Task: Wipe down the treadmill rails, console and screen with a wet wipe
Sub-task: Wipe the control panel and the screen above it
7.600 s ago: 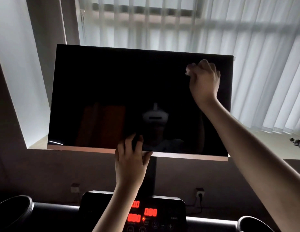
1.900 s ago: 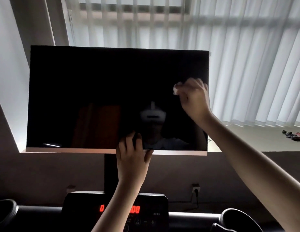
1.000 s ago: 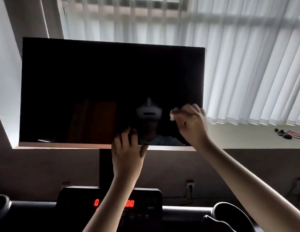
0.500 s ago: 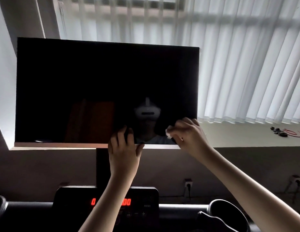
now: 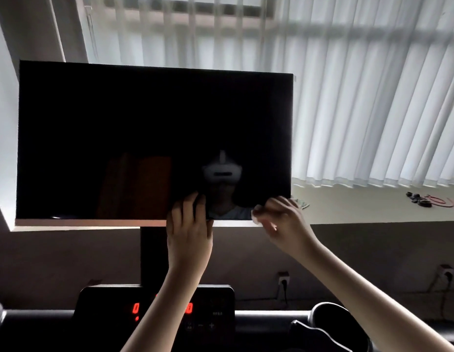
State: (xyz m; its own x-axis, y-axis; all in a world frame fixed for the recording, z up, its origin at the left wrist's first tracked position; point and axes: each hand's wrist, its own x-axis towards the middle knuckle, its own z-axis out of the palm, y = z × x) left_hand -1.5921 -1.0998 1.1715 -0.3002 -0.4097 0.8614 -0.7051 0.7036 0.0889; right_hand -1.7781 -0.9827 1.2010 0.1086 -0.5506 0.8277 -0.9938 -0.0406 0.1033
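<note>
Reaching up over the black treadmill console with red lit digits, the right hand has come down the right side of the large glossy black screen. It now sits at the lower right corner, fingers curled around the small white wet wipe, which is pressed against the glass. Left hand unchanged: fingers straight and flat on the glass at the bottom edge, steadying. Judgement: right strip done; remaining screen, console and dark rail likely outstanding. Obstruction: the left hand covers a patch of glass. Beyond: black support post, pale window ledge, white vertical blinds.
</note>
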